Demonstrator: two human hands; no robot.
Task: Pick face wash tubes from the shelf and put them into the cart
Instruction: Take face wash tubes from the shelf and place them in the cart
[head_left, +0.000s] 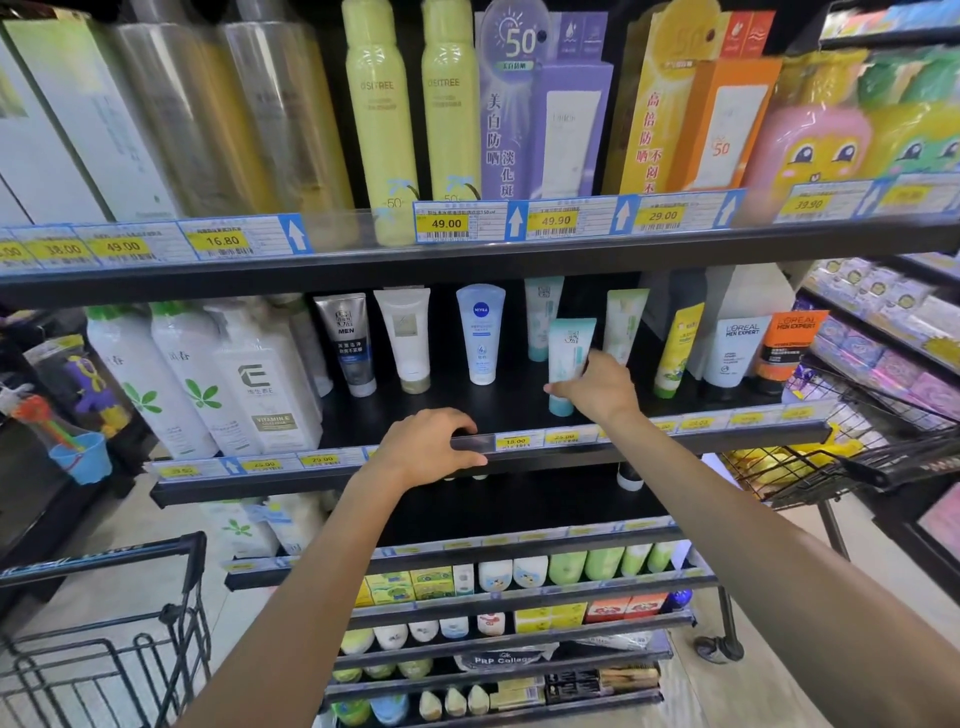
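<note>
Several face wash tubes stand cap-down on the black middle shelf (467, 415): a grey MEN tube (347, 343), a white tube (406, 338), a Nivea tube (480, 332) and a pale green tube (626, 325). My right hand (597, 389) grips a teal-and-white tube (567, 358) near the shelf's front, upright. My left hand (434, 447) rests over the shelf's front rail, fingers curled on the price strip. The black wire cart (104, 649) sits at the lower left.
White lotion bottles (208, 379) stand left on the same shelf, L'Oreal tubes (737, 343) and a yellow tube (678, 348) right. Sunscreen sprays and boxes fill the shelf above. A second wire basket (857, 457) juts in at right. Lower shelves hold small bottles.
</note>
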